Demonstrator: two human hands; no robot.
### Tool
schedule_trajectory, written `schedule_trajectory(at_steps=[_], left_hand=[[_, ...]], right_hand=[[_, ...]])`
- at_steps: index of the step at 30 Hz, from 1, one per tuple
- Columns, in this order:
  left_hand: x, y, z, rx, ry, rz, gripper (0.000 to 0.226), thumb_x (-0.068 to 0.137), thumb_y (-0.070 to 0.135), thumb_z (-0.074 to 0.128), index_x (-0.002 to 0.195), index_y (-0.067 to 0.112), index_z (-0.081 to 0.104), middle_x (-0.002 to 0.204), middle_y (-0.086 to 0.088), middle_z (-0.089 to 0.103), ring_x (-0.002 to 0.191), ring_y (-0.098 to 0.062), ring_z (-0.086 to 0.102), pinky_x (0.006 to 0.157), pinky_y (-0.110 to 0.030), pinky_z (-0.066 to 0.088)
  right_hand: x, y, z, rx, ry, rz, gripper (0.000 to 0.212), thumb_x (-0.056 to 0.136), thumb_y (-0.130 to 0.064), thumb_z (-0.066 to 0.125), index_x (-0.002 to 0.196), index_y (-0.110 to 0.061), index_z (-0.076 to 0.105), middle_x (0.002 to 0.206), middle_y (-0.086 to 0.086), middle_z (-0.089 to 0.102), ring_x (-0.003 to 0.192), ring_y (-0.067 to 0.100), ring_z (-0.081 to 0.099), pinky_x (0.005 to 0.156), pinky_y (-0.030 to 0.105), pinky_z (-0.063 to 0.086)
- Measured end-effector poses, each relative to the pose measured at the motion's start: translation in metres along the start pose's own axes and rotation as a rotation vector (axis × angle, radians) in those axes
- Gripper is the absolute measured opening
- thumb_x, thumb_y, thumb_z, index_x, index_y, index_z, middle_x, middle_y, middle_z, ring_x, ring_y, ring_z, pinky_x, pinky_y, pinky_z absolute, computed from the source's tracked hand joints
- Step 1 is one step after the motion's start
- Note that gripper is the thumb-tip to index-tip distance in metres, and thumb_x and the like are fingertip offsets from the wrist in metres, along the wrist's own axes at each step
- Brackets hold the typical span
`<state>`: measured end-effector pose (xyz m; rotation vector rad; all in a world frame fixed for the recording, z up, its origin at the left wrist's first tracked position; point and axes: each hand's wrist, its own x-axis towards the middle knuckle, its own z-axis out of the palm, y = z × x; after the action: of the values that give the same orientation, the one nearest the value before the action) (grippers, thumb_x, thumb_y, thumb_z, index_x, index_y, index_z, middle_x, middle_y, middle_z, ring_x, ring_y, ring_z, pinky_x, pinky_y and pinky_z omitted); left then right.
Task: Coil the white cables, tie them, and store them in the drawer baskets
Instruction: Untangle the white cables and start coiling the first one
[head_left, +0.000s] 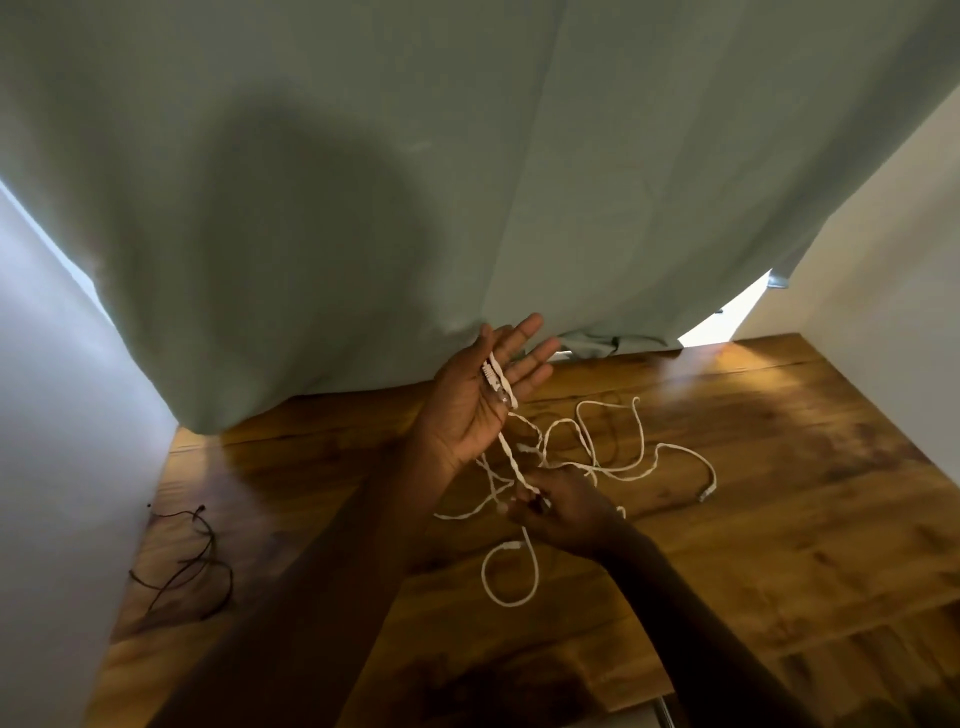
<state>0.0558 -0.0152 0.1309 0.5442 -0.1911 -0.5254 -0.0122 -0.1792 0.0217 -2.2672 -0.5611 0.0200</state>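
Between hands, white cable (511, 457) slants up-left.

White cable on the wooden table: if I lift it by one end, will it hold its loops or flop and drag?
Likely floppy: the white cable sags in loose curls between the left hand and right hand. Probably light, since a pinch holds it. Its crossing loops on the wooden table may snag and drag together.

Cables (597, 457) lie mid-table (779, 519); thin cords (192, 566), perhaps ties, far left; curtain (363, 208) behind.
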Motion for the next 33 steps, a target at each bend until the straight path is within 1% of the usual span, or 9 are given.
schedule_trajectory(at_steps=[5,11,13,15,18,22,26,29,33], left_hand=[[0.01,-0.011,-0.017,0.398,0.214,0.055,0.029,0.106,0.029,0.035,0.127,0.011,0.043,0.14,-0.016,0.055,0.116,-0.038,0.063,0.094,-0.042,0.054],[0.007,-0.021,-0.03,0.782,0.242,0.029,0.035,0.106,0.03,0.036,0.141,0.025,0.036,0.12,-0.013,0.068,0.1,-0.022,0.071,0.089,-0.034,0.057],[0.007,-0.025,-0.033,1.06,0.283,0.072,0.025,0.102,0.042,0.041,0.118,0.027,0.054,0.101,-0.012,0.072,0.093,-0.025,0.071,0.088,-0.048,0.056],[0.005,-0.023,-0.036,1.303,0.289,0.098,0.044,0.098,0.049,0.04,0.097,0.01,0.062,0.083,-0.017,0.068,0.077,-0.031,0.068,0.078,-0.054,0.055],[-0.001,-0.02,-0.028,1.256,0.11,-0.061,0.057,0.105,0.042,0.032,0.076,0.001,0.057,0.053,-0.01,0.054,0.039,-0.021,0.047,0.045,-0.038,0.04],[-0.002,-0.012,-0.022,0.985,0.074,-0.383,0.07,0.094,0.07,0.02,0.069,0.014,0.052,0.057,0.001,0.05,0.037,-0.006,0.026,0.038,-0.017,0.017],[-0.003,0.002,-0.023,0.791,-0.066,-0.564,0.062,0.09,0.073,0.026,0.076,0.017,0.049,0.065,-0.002,0.046,0.033,-0.001,0.023,0.035,-0.013,0.013],[-0.004,0.001,-0.024,0.831,-0.034,-0.539,0.056,0.085,0.073,0.042,0.066,0.021,0.053,0.068,-0.007,0.041,0.035,-0.004,0.022,0.037,-0.014,0.015],[-0.001,-0.006,-0.019,0.741,0.113,-0.302,0.047,0.094,0.056,0.049,0.068,0.017,0.052,0.06,-0.006,0.044,0.034,-0.005,0.025,0.041,-0.017,0.015]], right_hand=[[-0.001,0.0,-0.025,-0.08,0.072,-0.051,0.021,0.098,-0.044,0.057,0.09,-0.026,0.067,0.07,-0.01,0.063,0.061,0.008,0.063,0.055,0.04,0.051],[0.015,-0.017,-0.048,-0.077,0.18,-0.168,0.017,0.097,-0.031,0.063,0.088,-0.019,0.072,0.069,-0.007,0.065,0.058,0.006,0.059,0.052,0.031,0.047],[0.023,-0.025,-0.054,-0.1,0.2,-0.205,0.01,0.095,-0.027,0.067,0.094,-0.02,0.073,0.073,-0.007,0.067,0.061,0.005,0.06,0.055,0.027,0.048],[0.032,-0.028,-0.062,-0.116,0.222,-0.227,0.01,0.092,-0.025,0.072,0.097,-0.017,0.074,0.077,-0.005,0.069,0.065,0.007,0.063,0.058,0.031,0.05],[0.044,-0.031,-0.074,-0.036,0.232,-0.196,0.02,0.087,-0.032,0.073,0.097,-0.015,0.072,0.08,-0.005,0.069,0.07,0.011,0.064,0.06,0.038,0.051],[0.054,-0.03,-0.072,0.066,0.259,-0.141,0.036,0.077,-0.04,0.078,0.103,-0.016,0.069,0.093,-0.003,0.072,0.085,0.013,0.068,0.07,0.039,0.056],[0.052,-0.028,-0.064,0.415,0.031,-0.006,0.018,0.089,-0.022,0.072,0.107,-0.016,0.069,0.091,0.002,0.077,0.08,0.023,0.075,0.07,0.051,0.058],[0.054,-0.027,-0.06,0.413,0.07,-0.033,0.01,0.093,-0.017,0.068,0.1,-0.011,0.069,0.086,0.004,0.076,0.08,0.022,0.074,0.072,0.04,0.058],[0.062,-0.027,-0.058,0.348,0.333,-0.055,0.019,0.087,-0.028,0.075,0.074,-0.016,0.068,0.069,-0.003,0.071,0.064,0.014,0.066,0.062,0.031,0.051]])
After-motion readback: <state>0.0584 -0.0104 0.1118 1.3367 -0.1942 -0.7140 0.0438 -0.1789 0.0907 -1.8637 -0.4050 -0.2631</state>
